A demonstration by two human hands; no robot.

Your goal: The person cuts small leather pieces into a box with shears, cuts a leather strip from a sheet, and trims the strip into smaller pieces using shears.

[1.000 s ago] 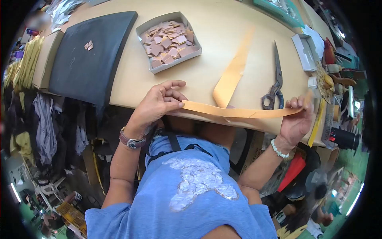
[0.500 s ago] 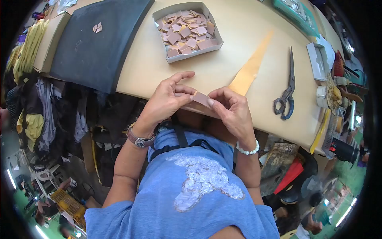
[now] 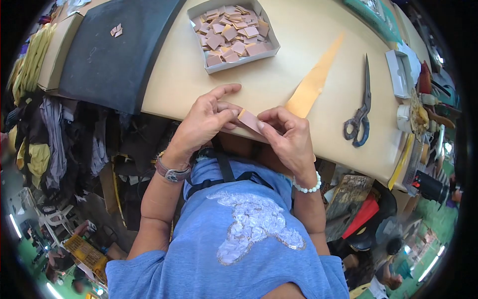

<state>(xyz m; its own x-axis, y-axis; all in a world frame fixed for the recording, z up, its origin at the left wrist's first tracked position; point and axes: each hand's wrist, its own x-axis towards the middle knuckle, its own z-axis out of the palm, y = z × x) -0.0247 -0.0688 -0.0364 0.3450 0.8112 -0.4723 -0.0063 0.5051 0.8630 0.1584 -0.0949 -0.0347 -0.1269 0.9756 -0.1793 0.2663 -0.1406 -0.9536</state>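
At the table's front edge, a short mauve-brown strip with an orange-yellow end stretches between my hands. My right hand pinches its right part between thumb and fingers. At its left end, my left hand has the thumb and a finger closed, with the index finger stretched out above. The fingers partly hide both ends. Beyond them stands a shallow white box full of small mauve-brown squares with orange-yellow undersides. A long, tapering orange-yellow piece lies past my right hand.
Dark-handled scissors lie at the right of the table. A black sheet covers the left side, with a few small pieces on it. A small white box and a green tray stand at the right.
The left thumb has drawn back slightly, and more of the strip's orange-yellow left end shows. The strip tilts more steeply down to the right. The view has shifted a little.
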